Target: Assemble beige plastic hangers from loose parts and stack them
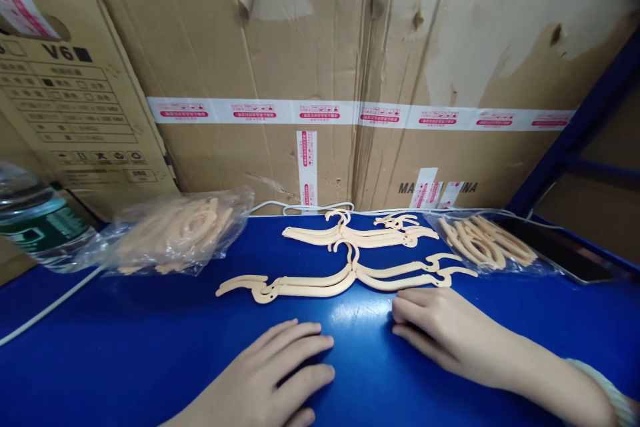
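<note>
Left hand (265,373), fingers spread, nothing gripped; right hand (437,320) curled, cannot tell if holding anything. Near hangers (315,289) lie unfolded mid-table, far hangers (315,236) behind, apparently assembled. More pieces sit packed in left bag (175,233), right bag (480,240).

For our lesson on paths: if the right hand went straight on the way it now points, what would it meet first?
Probably the front hanger, lying just ahead of the right hand; height and depth are unclear, so it might pass narrowly by.
</note>
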